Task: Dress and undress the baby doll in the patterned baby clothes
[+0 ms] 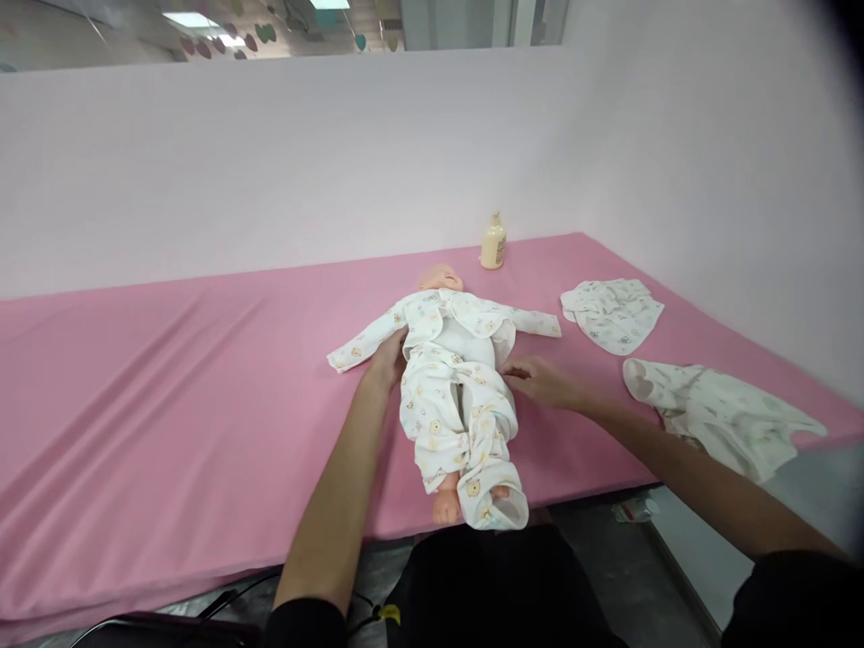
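A baby doll (442, 278) lies on its back, head toward the wall and feet toward me. It wears a long-sleeved white baby shirt (425, 310), spread open over its belly, and printed baby pants (432, 409) bunched on its legs. One foot sticks out of a pant leg; the other sits inside the wide cuff. My left hand (390, 357) is against the doll's side below the shirt sleeve, its fingertips hidden. On the opposite side, my right hand (536, 380) has its fingers closed at the waist edge of the pants.
The doll rests on a pink-covered table (202, 405) whose near edge is by my body. A cream pump bottle (493, 243) stands near the white wall (290, 171). To the right lie a folded white cloth (611, 313) and a crumpled white garment (735, 414) at the edge.
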Demonstrator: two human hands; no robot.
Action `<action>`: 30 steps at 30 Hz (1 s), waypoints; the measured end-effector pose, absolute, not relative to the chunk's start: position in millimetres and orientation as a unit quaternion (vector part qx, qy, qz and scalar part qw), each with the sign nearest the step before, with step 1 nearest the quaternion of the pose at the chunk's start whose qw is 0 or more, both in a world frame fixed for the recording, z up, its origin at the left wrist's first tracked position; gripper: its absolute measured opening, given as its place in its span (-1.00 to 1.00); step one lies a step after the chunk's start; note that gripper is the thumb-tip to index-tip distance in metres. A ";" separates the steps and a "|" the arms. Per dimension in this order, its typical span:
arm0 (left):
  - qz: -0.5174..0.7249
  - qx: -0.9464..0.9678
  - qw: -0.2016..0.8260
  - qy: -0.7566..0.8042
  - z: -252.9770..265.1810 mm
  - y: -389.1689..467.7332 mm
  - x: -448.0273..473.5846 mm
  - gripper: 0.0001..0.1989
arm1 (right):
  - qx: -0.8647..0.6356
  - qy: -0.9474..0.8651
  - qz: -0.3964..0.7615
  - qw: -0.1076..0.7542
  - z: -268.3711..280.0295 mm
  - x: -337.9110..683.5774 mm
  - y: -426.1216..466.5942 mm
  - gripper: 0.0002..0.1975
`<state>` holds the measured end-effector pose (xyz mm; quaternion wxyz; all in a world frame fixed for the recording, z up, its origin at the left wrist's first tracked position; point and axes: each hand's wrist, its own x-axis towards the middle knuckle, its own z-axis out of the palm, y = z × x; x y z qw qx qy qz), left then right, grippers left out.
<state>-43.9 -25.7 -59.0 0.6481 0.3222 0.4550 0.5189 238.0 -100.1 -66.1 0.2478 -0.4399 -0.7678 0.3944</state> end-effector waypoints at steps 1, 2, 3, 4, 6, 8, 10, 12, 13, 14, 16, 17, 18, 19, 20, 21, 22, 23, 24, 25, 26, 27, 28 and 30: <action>0.507 0.327 0.639 0.478 -58.5 -34.3 -48.9 -0.71 | -0.408 -0.759 0.450 0.234 -67.2 240.6 -99.3 -0.78; 0.495 0.335 0.620 0.508 -57.5 -44.5 -53.2 -0.72 | -0.379 -0.748 0.499 0.219 -68.2 243.1 -98.1 -0.78; 0.483 0.358 0.586 0.543 -55.6 -56.1 -56.2 -0.72 | -0.355 -0.738 0.537 0.204 -68.9 245.4 -96.5 -0.78; 0.478 0.386 0.534 0.582 -52.9 -68.6 -57.3 -0.72 | -0.339 -0.729 0.563 0.192 -69.3 247.5 -94.9 -0.77; 0.482 0.457 0.399 0.632 -45.4 -93.5 -52.9 -0.71 | -0.329 -0.717 0.588 0.178 -69.7 250.4 -92.1 -0.76; 0.473 0.555 0.265 0.630 -35.5 -113.4 -40.3 -0.73 | -0.329 -0.714 0.593 0.174 -70.0 251.9 -90.1 -0.77; 0.437 0.657 0.168 0.590 -23.9 -123.2 -22.1 -0.75 | -0.322 -0.715 0.596 0.177 -71.0 251.7 -89.0 -0.76; 0.382 0.749 0.118 0.528 -11.1 -119.6 -0.6 -0.76 | -0.309 -0.710 0.604 0.186 -72.8 250.4 -88.3 -0.74; 0.352 0.785 0.102 0.499 -4.6 -112.7 11.2 -0.76 | -0.304 -0.708 0.608 0.192 -74.1 249.3 -88.0 -0.73; 0.321 0.816 0.085 0.474 1.7 -102.4 23.4 -0.75 | -0.300 -0.708 0.608 0.196 -75.5 248.0 -87.9 -0.73; 0.268 0.854 0.033 0.445 12.7 -73.8 49.1 -0.71 | -0.296 -0.712 0.601 0.208 -78.8 244.7 -88.2 -0.75; 0.237 0.868 0.005 0.436 17.1 -56.6 62.1 -0.69 | -0.298 -0.715 0.594 0.217 -80.6 242.6 -89.0 -0.78; 0.200 0.884 -0.020 0.422 20.6 -38.3 74.6 -0.67 | -0.302 -0.717 0.585 0.230 -82.3 240.2 -90.4 -0.82; 0.157 0.896 -0.036 0.413 23.1 -19.7 86.2 -0.64 | -0.308 -0.717 0.574 0.246 -83.8 237.7 -92.3 -0.86; 0.105 0.904 -0.037 0.412 24.5 -1.4 96.3 -0.60 | -0.316 -0.719 0.559 0.267 -85.2 235.2 -94.7 -0.91; 0.044 0.907 -0.026 0.418 24.8 16.0 104.7 -0.56 | -0.324 -0.719 0.543 0.287 -86.2 232.7 -97.4 -0.94; -0.022 0.905 -0.007 0.424 24.0 32.0 111.0 -0.50 | -0.334 -0.722 0.525 0.303 -86.9 230.5 -100.2 -0.92; -0.059 0.903 0.007 0.426 22.1 46.3 115.2 -0.44 | -0.344 -0.726 0.505 0.316 -87.4 228.6 -102.7 -0.88; -0.093 0.897 0.022 0.432 19.5 58.5 117.5 -0.36 | -0.352 -0.734 0.478 0.329 -87.7 227.2 -104.8 -0.86; -0.125 0.884 0.043 0.448 16.3 68.5 118.3 -0.27 | -0.359 -0.746 0.445 0.340 -88.0 226.2 -106.3 -0.84; -0.144 0.874 0.056 0.460 12.7 76.2 118.0 -0.21 | -0.366 -0.758 0.411 0.351 -88.3 225.6 -107.0 -0.83; -0.162 0.867 0.061 0.467 9.1 81.8 117.1 -0.18 | -0.373 -0.767 0.378 0.360 -88.8 225.5 -107.0 -0.82; -0.173 0.863 0.061 0.471 5.7 85.5 116.1 -0.18 | -0.380 -0.774 0.350 0.366 -89.5 225.6 -106.2 -0.83; -0.182 0.866 0.049 0.463 -0.5 88.8 115.0 -0.24 | -0.399 -0.777 0.314 0.372 -91.4 226.3 -102.4 -0.83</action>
